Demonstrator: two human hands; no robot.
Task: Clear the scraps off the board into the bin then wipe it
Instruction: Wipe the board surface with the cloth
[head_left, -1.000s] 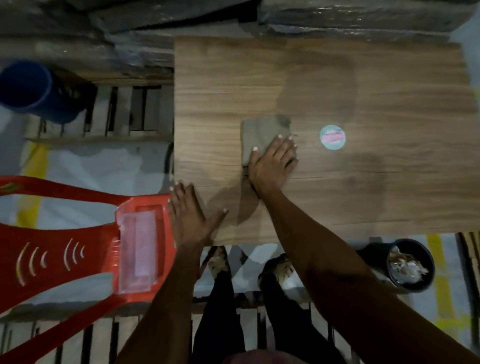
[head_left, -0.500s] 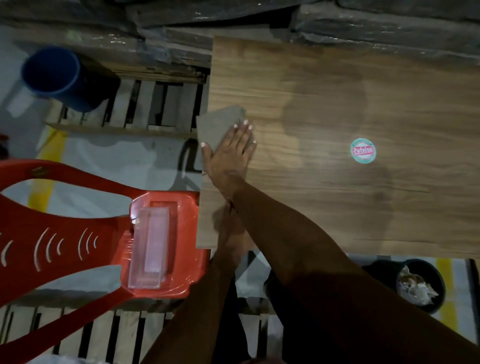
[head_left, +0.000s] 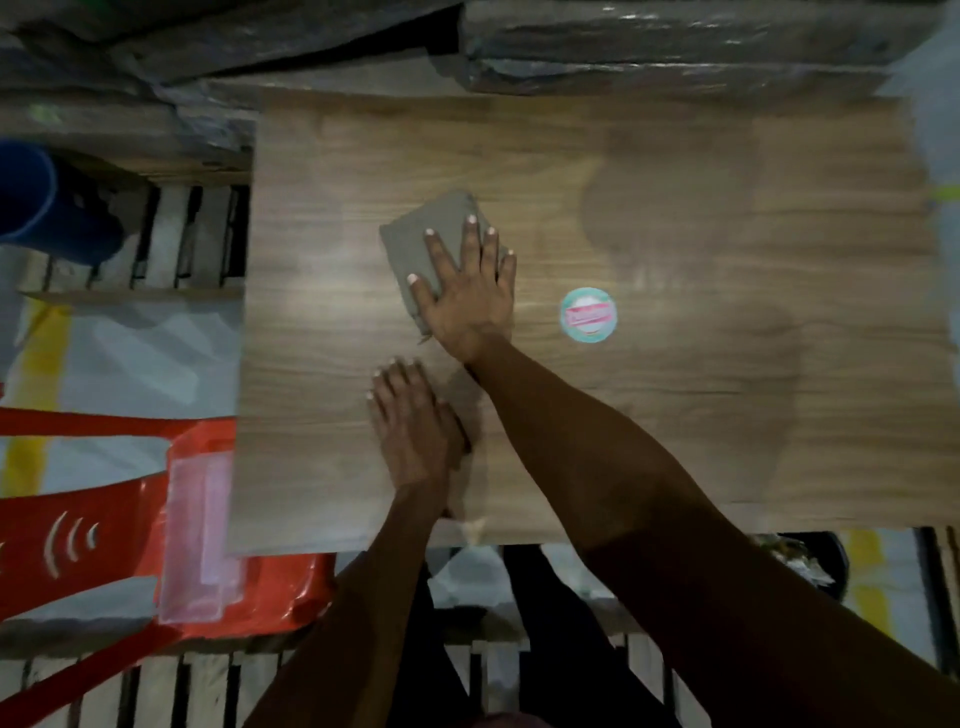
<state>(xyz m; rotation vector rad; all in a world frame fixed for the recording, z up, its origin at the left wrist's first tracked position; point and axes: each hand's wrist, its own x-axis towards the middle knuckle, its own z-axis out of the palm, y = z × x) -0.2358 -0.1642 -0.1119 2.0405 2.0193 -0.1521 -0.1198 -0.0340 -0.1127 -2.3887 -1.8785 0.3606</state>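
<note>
A large wooden board (head_left: 675, 405) fills the middle of the view. My right hand (head_left: 467, 291) lies flat with spread, straight fingers on a folded grey cloth (head_left: 421, 239), pressing it onto the board left of centre. My left hand (head_left: 413, 426) rests palm down on the board nearer to me, fingers straight. A round teal and pink sticker (head_left: 589, 315) sits on the board to the right of the cloth. A black bin (head_left: 810, 561) with scraps inside shows below the board's near right edge, partly hidden by my right arm.
A red plastic chair (head_left: 104, 545) carrying a clear plastic box (head_left: 200, 535) stands at the left. A blue bucket (head_left: 36, 202) is at the far left. Wrapped bundles (head_left: 675, 47) lie beyond the board. Wooden slats run under my feet.
My right hand has slid the cloth from the board's left edge back toward the middle. My left hand, hidden under my right arm before, now lies flat on the board.
</note>
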